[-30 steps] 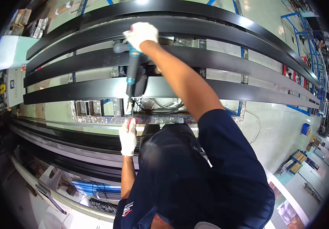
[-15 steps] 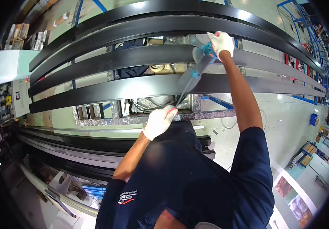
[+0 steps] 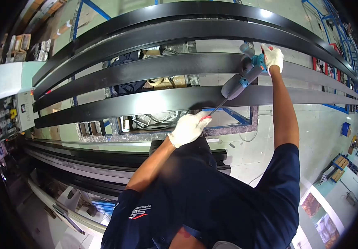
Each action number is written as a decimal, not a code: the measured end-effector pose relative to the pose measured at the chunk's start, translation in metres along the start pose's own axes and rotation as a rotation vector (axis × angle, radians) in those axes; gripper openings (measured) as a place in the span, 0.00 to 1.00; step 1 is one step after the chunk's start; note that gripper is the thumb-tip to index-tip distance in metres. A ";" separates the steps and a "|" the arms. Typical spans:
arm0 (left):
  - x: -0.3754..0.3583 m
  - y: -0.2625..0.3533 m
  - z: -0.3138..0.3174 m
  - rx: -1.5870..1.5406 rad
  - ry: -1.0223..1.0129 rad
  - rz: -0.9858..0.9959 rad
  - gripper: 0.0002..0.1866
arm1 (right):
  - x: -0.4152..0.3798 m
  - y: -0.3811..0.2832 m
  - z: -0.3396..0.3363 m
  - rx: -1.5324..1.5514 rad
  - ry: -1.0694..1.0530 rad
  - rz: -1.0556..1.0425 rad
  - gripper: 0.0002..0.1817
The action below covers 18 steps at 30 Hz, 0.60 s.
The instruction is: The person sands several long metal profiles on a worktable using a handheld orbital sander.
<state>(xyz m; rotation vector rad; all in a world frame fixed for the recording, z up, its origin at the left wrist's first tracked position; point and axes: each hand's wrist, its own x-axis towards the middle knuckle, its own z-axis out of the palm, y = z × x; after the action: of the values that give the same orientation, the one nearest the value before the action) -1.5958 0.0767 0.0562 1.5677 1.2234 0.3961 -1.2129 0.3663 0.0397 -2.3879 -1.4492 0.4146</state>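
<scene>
A corded power tool (image 3: 245, 78) with a long dark grey body and teal parts lies slanted over the dark metal bars. My right hand (image 3: 273, 57), in a white glove, is closed around its teal far end. From the near end of the tool a dark cord (image 3: 217, 108) runs down to my left hand (image 3: 188, 129). That hand, gloved in white with a red band, is closed on the cord near the front edge of the frame. The nearest dark bar (image 3: 116, 107) passes just beyond my left hand.
Several long dark bars (image 3: 179, 29) lie side by side across a paint-spattered frame (image 3: 228, 130). Beneath them show cables, dark cloth and a tape roll (image 3: 156, 81). More dark profiles (image 3: 87, 162) are stacked to my left. Blue racks (image 3: 328, 25) stand at far right.
Both hands have moved to the right, and the power tool with its cord has shifted right along the bars. The view has also shifted slightly.
</scene>
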 end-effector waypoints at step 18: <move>-0.229 -0.153 -0.120 -0.597 0.299 -0.362 0.14 | -0.214 -0.326 0.160 0.025 -0.154 -0.344 0.28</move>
<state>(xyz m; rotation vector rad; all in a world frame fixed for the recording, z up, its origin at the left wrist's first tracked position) -1.8590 -0.0674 0.0449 0.7780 1.4169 0.6981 -1.6336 0.3361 0.0459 -2.0675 -1.8682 0.5329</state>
